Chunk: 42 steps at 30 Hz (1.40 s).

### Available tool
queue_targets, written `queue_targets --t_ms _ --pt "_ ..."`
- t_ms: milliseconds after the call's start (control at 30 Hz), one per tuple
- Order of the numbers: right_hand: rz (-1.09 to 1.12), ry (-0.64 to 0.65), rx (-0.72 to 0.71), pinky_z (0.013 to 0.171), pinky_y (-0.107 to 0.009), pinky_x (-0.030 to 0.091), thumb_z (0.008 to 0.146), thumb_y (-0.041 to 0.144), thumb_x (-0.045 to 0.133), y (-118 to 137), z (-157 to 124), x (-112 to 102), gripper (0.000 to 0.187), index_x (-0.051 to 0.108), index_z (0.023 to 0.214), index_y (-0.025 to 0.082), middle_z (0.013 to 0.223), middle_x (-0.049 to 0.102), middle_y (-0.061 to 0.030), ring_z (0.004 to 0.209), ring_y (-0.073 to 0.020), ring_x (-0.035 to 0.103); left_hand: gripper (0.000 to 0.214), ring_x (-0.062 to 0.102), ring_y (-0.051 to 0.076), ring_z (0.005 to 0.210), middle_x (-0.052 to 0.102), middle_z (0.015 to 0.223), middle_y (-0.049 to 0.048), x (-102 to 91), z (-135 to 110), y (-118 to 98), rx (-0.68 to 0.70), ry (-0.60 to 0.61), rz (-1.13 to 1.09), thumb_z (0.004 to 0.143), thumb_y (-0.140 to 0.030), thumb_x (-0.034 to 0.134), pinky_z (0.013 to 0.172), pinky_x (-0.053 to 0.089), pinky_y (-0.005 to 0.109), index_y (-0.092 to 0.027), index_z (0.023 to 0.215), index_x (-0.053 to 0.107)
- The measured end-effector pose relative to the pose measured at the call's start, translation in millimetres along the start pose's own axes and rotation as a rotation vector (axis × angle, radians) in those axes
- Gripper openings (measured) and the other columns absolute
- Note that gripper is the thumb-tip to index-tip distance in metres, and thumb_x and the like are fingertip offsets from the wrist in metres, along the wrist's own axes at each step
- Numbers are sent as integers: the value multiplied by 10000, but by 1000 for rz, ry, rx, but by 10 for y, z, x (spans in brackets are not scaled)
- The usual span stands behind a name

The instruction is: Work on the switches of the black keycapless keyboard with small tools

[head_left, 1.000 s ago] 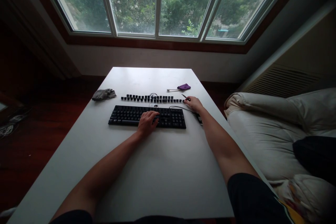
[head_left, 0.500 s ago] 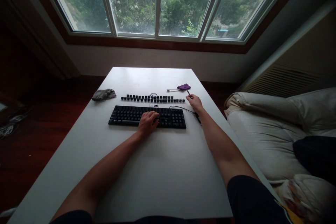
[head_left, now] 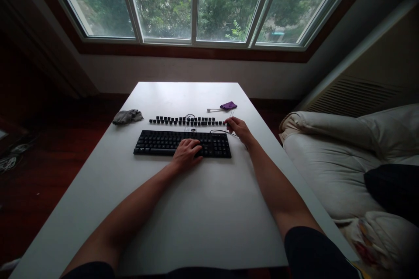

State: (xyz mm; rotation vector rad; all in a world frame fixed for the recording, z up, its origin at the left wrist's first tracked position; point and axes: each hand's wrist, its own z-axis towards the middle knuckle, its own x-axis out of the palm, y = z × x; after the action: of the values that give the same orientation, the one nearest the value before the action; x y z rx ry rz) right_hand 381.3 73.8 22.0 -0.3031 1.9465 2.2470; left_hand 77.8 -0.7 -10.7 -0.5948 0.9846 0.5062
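A black keyboard lies across the white table. My left hand rests on its right-middle keys, fingers curled and pressed down on it. Behind the keyboard runs a row of several loose black keycaps. My right hand is at the right end of that row, by the keyboard's far right corner, fingers pinched together; what they hold is too small to make out. A thin black cable loops beside it.
A grey crumpled cloth lies at the table's left edge. A purple cloth with a thin metal tool sits behind the keycaps. A white bed with bedding stands close on the right. Windows fill the far wall.
My right hand has moved left and nearer, from beside the purple cloth with a thin pen-like tool to the right end of the keycap row. The left hand stays on the keyboard.
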Motion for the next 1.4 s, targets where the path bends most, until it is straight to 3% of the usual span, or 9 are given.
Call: queue_targets --t_ms 167,400,833,1000,1233,1400 --pt "23 84 57 571 -264 457 794 645 667 -36 -29 -104 502 666 948 167 751 635 -35 594 -117 527 333 502 312 1215 598 1301 84 15 3 -4 -7 1 11 827 -350 707 1047 398 516 -269 1147 662" --pt "31 138 99 543 -261 466 781 629 685 -138 4 -88 506 683 940 149 743 649 -40 558 -108 537 334 501 305 1211 598 1302 80 18 -2 -4 -3 2 15 834 -353 699 1048 402 506 -261 1153 658" --pt "-156 401 143 615 -305 541 709 469 797 108 -72 -224 397 760 939 148 770 713 -75 649 -169 645 326 507 308 1202 604 1293 81 15 -4 -16 -10 -13 0 828 -345 705 1041 413 512 -268 1143 668" --pt "-313 414 120 648 -293 529 703 431 792 185 -167 -254 340 780 937 184 800 733 -57 697 -181 651 326 502 311 1206 601 1296 83 31 -8 -5 -8 -10 6 834 -350 698 1044 407 512 -260 1145 663" --pt "-452 325 -52 779 -322 514 780 433 725 247 -183 -227 258 796 912 224 874 749 -48 791 -208 657 311 500 307 1206 601 1292 80 9 -3 -13 -9 -10 8 829 -345 701 1045 407 512 -262 1127 662" --pt "-389 248 3 802 -360 522 767 490 737 185 -202 -206 332 786 931 205 856 751 -59 848 -251 670 263 504 301 1196 608 1279 77 2 10 -1 -10 -6 17 833 -340 698 1043 405 504 -256 1080 666"
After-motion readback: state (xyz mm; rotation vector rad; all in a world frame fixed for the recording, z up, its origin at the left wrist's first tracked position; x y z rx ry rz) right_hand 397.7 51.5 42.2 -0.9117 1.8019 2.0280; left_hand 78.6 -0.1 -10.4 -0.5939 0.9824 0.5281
